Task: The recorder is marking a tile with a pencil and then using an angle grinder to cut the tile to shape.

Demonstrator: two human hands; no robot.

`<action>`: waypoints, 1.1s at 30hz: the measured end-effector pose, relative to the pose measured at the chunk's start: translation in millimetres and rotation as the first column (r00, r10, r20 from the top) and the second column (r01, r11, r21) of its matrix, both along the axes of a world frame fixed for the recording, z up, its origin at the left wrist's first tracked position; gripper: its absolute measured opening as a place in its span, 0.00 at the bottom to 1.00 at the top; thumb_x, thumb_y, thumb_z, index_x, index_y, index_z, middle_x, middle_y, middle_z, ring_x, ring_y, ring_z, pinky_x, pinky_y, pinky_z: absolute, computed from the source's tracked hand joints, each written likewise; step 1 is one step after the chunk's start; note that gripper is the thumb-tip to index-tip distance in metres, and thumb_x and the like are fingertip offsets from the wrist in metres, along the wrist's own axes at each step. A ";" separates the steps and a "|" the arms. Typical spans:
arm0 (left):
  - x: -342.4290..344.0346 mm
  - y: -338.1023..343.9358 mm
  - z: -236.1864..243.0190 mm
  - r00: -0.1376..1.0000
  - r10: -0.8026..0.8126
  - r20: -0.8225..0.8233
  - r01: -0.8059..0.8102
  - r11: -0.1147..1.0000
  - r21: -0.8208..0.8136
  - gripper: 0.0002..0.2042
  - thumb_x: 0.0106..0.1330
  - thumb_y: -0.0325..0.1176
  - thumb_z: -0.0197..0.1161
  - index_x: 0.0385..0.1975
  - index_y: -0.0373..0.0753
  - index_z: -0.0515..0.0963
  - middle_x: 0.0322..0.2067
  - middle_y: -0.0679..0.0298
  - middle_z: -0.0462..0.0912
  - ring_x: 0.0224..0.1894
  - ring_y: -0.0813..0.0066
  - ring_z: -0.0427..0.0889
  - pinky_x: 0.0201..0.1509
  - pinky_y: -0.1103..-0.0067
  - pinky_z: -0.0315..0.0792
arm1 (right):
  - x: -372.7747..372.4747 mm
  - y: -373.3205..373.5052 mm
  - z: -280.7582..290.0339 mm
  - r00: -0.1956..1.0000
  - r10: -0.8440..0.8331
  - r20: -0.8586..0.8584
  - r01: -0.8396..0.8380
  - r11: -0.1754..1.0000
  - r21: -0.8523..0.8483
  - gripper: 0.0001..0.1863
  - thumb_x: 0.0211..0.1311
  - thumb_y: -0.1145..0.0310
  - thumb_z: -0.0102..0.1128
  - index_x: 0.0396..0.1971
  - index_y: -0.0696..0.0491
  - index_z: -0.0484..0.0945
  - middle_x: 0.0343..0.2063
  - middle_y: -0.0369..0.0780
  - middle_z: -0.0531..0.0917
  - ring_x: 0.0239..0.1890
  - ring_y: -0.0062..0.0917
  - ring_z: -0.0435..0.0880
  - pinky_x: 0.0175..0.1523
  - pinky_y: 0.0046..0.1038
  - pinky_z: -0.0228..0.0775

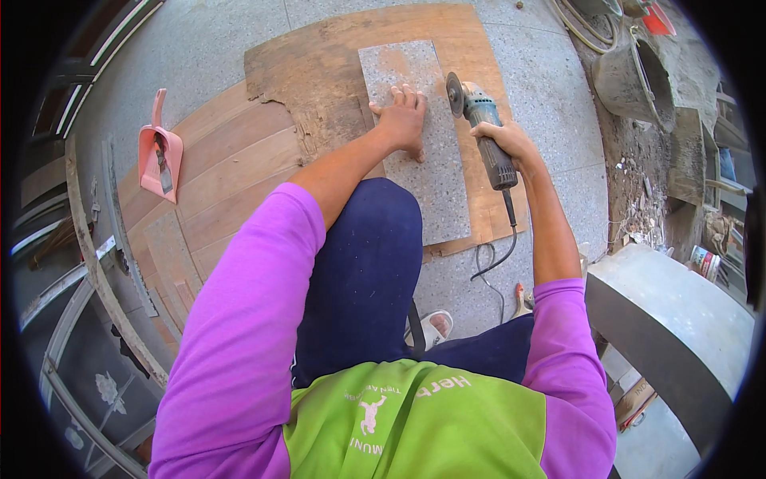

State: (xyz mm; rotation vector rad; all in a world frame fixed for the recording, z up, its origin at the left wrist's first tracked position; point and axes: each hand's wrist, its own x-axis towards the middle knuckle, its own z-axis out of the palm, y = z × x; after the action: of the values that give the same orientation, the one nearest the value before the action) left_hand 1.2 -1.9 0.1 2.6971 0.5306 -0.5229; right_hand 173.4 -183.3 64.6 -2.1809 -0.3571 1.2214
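Under my left hand (403, 120) lies a long speckled grey stone slab (435, 191), with reddish dust on its far end. That hand rests on the slab with its fingers spread. My right hand (511, 142) is wrapped round the body of an angle grinder (496, 160). The grinder's disc stands just right of the slab's right edge, near its far end; whether they touch I cannot tell. A black cord runs from the grinder's rear toward me. Beneath the slab is a worn plywood board (319, 56), and my left knee is close to the slab's near left side.
A pink dustpan (152, 180) holding a flat-bladed tool stands at the left, near wooden planks (231, 160). At the far right are a dirty bucket (626, 84), a coiled hose (590, 28) and rubble. A grey metal-like bench (678, 311) is at my right.
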 end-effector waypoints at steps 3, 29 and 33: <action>-0.1 -1.1 0.8 1.000 -0.004 -0.001 0.004 1.000 -0.004 0.73 0.35 0.58 0.89 0.80 0.32 0.48 0.79 0.37 0.48 0.81 0.35 0.50 0.64 0.26 0.67 | -0.1 4.0 -3.3 1.000 0.004 0.004 -0.004 1.000 0.003 0.26 0.47 0.55 0.78 0.35 0.64 0.85 0.28 0.43 0.84 0.23 0.26 0.83 0.25 0.29 0.72; -0.1 -1.1 1.0 1.000 -0.013 -0.015 0.013 1.000 -0.002 0.74 0.35 0.59 0.88 0.80 0.31 0.47 0.79 0.35 0.47 0.81 0.35 0.49 0.64 0.26 0.66 | 19.2 44.1 -2.5 0.999 0.032 0.027 -0.033 0.999 0.019 0.28 0.48 0.56 0.77 0.38 0.66 0.84 0.30 0.44 0.83 0.24 0.28 0.82 0.25 0.31 0.71; -0.3 -0.4 1.1 1.000 -0.013 -0.015 0.013 1.000 0.002 0.74 0.35 0.58 0.88 0.80 0.31 0.47 0.79 0.35 0.47 0.81 0.34 0.49 0.64 0.26 0.66 | 19.2 49.5 -1.9 0.999 0.038 0.021 -0.038 0.999 0.006 0.28 0.48 0.56 0.77 0.39 0.66 0.83 0.32 0.45 0.84 0.25 0.28 0.82 0.26 0.31 0.72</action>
State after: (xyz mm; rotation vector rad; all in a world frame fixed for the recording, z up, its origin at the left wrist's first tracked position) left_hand 0.9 -2.4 1.2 2.7018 0.5185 -0.5465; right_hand 192.7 -133.8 62.7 -2.1920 -0.4125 1.2163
